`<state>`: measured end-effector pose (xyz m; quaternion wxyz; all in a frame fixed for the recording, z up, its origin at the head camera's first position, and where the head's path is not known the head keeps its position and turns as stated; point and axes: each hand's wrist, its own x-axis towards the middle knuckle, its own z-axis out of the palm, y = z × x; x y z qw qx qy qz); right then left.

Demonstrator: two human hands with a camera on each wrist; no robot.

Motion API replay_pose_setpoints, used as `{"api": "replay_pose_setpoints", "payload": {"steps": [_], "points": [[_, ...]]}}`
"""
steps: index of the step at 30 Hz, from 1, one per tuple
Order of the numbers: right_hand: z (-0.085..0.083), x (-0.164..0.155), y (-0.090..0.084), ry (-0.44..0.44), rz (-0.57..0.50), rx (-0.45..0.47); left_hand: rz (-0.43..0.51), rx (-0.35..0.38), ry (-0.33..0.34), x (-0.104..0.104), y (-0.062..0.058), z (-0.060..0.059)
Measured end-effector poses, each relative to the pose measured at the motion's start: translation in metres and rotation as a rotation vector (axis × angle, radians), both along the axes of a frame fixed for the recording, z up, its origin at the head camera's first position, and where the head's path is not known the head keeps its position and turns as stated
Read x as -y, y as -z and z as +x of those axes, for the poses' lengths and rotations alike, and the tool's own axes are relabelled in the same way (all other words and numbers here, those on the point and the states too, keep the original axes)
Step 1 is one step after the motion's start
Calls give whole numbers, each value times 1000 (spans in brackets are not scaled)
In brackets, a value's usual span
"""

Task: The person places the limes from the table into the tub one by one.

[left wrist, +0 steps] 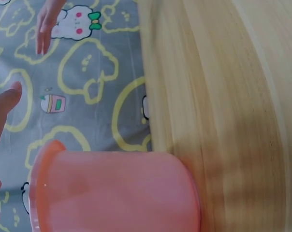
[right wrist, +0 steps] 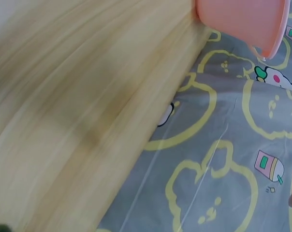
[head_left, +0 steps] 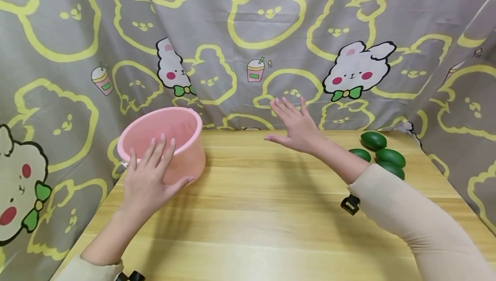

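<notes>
A pink bucket [head_left: 170,136] stands upright on the wooden table [head_left: 263,212], at the table's far left corner and close against the patterned curtain [head_left: 248,35] that hangs behind and around it. The person's left hand [head_left: 149,177] lies on the near side of the bucket, fingers straight and spread against its outer wall with the thumb reaching out to the right along the wall; nothing is grasped, the palm simply rests flat on the plastic. The left wrist view shows the same bucket [left wrist: 112,191] filling the lower frame beside the table edge, and the thumb tip [left wrist: 8,99] above its rim. The right hand [head_left: 296,128] hovers above the table to the right of the bucket and well apart from it, fingers extended and loosely fanned toward the curtain, holding nothing. Farther right of the bucket, past the right forearm in its beige sleeve [head_left: 418,225], four green avocados [head_left: 381,156] lie clustered near the table's right edge. The right wrist view is blurred, so little can be told from it beyond the bucket [right wrist: 242,21] at the top and the table running along the curtain.
</notes>
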<state>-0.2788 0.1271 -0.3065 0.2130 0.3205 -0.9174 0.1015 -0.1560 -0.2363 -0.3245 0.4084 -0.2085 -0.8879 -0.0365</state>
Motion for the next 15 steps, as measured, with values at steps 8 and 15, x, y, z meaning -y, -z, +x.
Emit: {"api": "replay_pose_setpoints", "payload": {"steps": [8,15], "points": [[-7,20,8,-59,-32,-125,53,-98,42,4,4,0],[-16,34,10,-126,-54,-338,116,-160,78,10,6,1]]}}
